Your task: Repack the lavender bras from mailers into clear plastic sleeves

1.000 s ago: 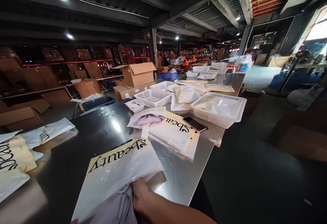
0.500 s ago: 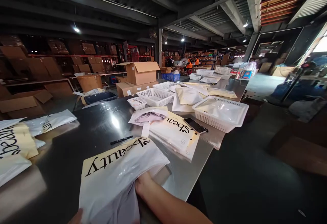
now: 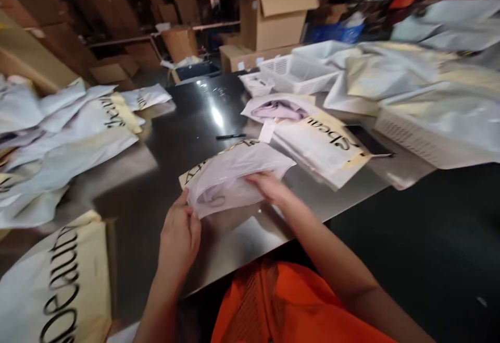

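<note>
A white and cream plastic mailer bag (image 3: 234,176) with black lettering lies in front of me on the metal table, its mouth towards me. Pale lilac fabric seems to show inside, though blur hides the detail. My left hand (image 3: 180,231) pinches the bag's left corner between thumb and fingers. At the mouth's right side, my right hand (image 3: 269,189) grips the bag, its fingertips partly hidden by the plastic. Just beyond lies a black marker pen (image 3: 230,136). To the right, a folded lilac garment (image 3: 279,109) pokes out of another bag, beside a white tag (image 3: 267,131).
A stack of lettered bags (image 3: 320,147) and a phone (image 3: 367,139) lie to the right, near white plastic baskets (image 3: 410,137). More mailers (image 3: 74,129) are heaped at left. An open carton (image 3: 287,14) stands behind the metal table (image 3: 172,145). The table's edge runs before my orange vest (image 3: 297,301).
My view has tilted down and turned left. The right hand has drawn back from deep inside the bag to its mouth. The left hand has come fully into view at the bag's corner.
</note>
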`<state>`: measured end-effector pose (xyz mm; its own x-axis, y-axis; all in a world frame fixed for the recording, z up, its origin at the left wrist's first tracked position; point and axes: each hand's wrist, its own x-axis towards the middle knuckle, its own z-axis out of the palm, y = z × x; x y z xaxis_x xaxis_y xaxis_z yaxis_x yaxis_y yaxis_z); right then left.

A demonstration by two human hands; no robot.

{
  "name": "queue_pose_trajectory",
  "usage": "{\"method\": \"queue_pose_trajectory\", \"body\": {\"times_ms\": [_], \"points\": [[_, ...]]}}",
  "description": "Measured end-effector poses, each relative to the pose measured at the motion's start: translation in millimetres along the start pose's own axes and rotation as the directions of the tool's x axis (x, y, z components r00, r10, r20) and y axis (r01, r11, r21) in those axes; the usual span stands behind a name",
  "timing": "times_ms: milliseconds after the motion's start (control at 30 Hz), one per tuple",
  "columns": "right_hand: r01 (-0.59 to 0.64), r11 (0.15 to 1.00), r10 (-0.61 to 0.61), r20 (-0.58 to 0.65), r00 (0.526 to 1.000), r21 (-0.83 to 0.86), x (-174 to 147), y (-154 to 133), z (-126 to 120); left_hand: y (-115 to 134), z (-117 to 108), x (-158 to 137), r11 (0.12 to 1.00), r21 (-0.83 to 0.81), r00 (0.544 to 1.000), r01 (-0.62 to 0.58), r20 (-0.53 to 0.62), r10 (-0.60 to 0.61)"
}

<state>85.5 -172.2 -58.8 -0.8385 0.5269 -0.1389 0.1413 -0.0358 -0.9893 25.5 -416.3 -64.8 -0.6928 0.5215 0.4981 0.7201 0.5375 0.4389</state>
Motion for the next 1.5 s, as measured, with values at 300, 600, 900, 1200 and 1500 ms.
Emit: {"method": "queue_pose_trajectory", "body": {"times_ms": [300, 600, 900, 1200, 1500], "points": [[0.286, 0.778, -0.260, 0.126, 0.957, -0.559, -68.9, 27.8, -52.5, 17.8, -9.8, 8.9, 0.999, 0.023, 1.000, 0.025, 0.007, -0.026], [0.018, 0.928, 0.071, 0.224, 0.972, -0.371, -72.0, 41.0, -53.3, -5.3, -24.7, -40.3, 0.773, -0.217, 0.803, 0.596, 0.160, -0.575], [0.131, 0.937, 0.056, 0.510, 0.858, -0.324, -103.1, 25.0, -13.1, -3.4, 3.5, -44.9, 0.050, -0.639, 0.451, 0.767, 0.483, -0.751], [-0.124, 0.857, 0.182, 0.070, 0.981, -0.500, -68.3, 38.8, -102.4, 41.6, 14.7, -49.1, -0.471, -0.650, 0.288, 0.596, 0.721, -0.631], [-0.168, 0.985, 0.173, 0.325, 0.930, -0.045, -82.8, 57.8, -60.1, 143.7, 107.1, -42.5, -0.305, -0.400, 0.366, 0.864, 0.916, -0.163]]}}
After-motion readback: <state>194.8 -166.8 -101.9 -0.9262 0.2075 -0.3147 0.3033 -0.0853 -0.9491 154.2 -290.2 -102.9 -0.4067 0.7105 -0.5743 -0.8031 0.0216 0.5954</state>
